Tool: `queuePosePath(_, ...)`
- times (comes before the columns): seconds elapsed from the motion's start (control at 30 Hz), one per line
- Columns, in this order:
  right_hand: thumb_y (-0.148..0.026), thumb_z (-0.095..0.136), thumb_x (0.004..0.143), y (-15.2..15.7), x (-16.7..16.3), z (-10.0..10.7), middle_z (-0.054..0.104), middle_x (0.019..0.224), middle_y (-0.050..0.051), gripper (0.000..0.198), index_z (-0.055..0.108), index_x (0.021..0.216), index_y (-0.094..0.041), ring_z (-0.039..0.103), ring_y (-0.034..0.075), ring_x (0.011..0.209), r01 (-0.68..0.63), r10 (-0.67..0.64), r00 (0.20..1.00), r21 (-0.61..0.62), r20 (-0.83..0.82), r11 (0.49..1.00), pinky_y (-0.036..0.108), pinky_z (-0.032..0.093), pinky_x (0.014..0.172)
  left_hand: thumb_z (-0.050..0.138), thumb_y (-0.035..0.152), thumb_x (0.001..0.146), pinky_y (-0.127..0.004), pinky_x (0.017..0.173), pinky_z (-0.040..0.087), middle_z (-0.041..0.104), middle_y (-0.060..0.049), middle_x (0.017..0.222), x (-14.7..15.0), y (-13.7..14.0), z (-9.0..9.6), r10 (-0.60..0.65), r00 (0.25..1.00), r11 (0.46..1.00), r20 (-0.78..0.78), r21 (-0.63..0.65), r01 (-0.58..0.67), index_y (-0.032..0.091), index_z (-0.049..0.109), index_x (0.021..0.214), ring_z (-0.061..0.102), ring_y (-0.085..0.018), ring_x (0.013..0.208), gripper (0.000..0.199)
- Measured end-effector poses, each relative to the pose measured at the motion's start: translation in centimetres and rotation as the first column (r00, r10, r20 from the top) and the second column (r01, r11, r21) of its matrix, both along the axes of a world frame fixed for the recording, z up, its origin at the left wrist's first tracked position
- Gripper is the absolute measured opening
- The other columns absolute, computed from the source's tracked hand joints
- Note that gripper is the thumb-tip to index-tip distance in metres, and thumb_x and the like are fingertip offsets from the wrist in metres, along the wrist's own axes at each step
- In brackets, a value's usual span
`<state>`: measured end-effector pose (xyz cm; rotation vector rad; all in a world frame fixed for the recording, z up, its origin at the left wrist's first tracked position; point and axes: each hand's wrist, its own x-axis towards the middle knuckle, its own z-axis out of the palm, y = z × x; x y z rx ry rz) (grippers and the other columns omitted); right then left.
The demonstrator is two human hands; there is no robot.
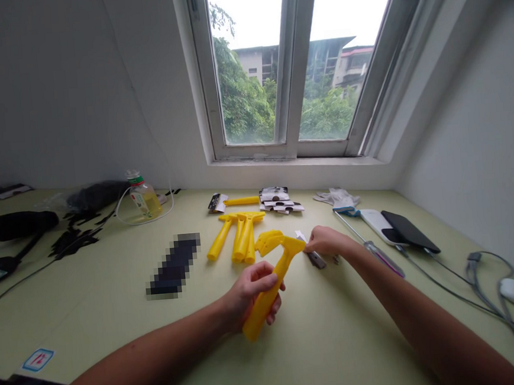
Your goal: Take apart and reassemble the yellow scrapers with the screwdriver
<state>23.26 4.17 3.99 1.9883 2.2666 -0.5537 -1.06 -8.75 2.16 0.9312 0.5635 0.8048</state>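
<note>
My left hand [254, 293] is wrapped round the handle of a yellow plastic scraper [271, 295], its wide head tilted up and to the right. Close by that head, my right hand [326, 240] reaches down with its fingers pinched together; what they hold, if anything, is hidden. Dark metal blades [316, 260] lie on the table just below these fingers. Behind the held scraper rest loose yellow plastic pieces [267, 240]. Several more yellow scraper handles [241, 238] lie grouped to their left.
Farther back are a scraper in its card [217, 203] and stacked black-and-white packets [278, 200]. White gloves [337, 197], a screwdriver [380, 257], a phone [409, 231] and cables [451, 281] lie at right. A bottle [144, 195] stands at left, beyond a blurred dark object [174, 267].
</note>
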Motion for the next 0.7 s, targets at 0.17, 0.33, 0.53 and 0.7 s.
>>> queuePosePath(0.17, -0.039, 0.062, 0.071, -0.17, 0.07, 0.07, 0.058, 0.059, 0.002, 0.025, 0.065, 0.062, -0.015, 0.049, 0.012, 0.051, -0.037, 0.035, 0.995, -0.023, -0.096, 0.999, 0.025, 0.030, 0.046, 0.068, 0.035, 0.082, -0.021, 0.040, 0.047, 0.063, -0.007, 0.093, -0.17, 0.01, -0.02, -0.002, 1.000, 1.000, 0.001, -0.014, 0.002, 0.018, 0.046, 0.091, 0.060, -0.012, 0.057, 0.029)
queuePosePath(0.33, -0.043, 0.063, 0.071, -0.16, 0.18, 0.27, 0.059, 0.059, 0.003, 0.028, 0.063, 0.061, -0.017, 0.052, 0.014, 0.054, -0.042, 0.042, 0.994, -0.006, -0.101, 0.999, 0.027, 0.030, 0.048, 0.070, 0.036, 0.081, -0.022, 0.043, 0.047, 0.065, -0.009, 0.096, -0.44, 0.11, 0.22, -0.038, 0.999, 0.999, -0.007, -0.005, 0.038, 0.019, 0.043, 0.093, 0.063, -0.014, 0.059, 0.034)
queuePosePath(0.53, -0.044, 0.069, 0.065, -0.43, 0.52, 0.41, 0.069, 0.082, 0.008, 0.030, 0.067, 0.081, -0.018, 0.063, 0.021, 0.074, -0.015, 0.017, 0.999, 0.044, -0.051, 0.999, 0.027, 0.036, 0.053, 0.070, 0.035, 0.081, -0.022, 0.041, 0.046, 0.065, -0.007, 0.091, -0.37, 0.21, -0.01, -0.018, 1.000, 1.000, 0.003, 0.012, 0.018, 0.020, 0.042, 0.091, 0.061, -0.013, 0.055, 0.034)
queuePosePath(0.7, -0.037, 0.070, 0.063, -0.83, 0.24, 0.42, 0.068, 0.095, 0.008, 0.039, 0.061, 0.097, -0.019, 0.063, 0.023, 0.084, 0.009, -0.007, 1.000, 0.064, -0.030, 0.998, 0.026, 0.037, 0.056, 0.070, 0.035, 0.081, -0.022, 0.042, 0.046, 0.065, -0.007, 0.092, -0.33, 0.14, 0.13, -0.018, 1.000, 1.000, -0.008, 0.015, 0.018, 0.019, 0.043, 0.092, 0.061, -0.013, 0.056, 0.032)
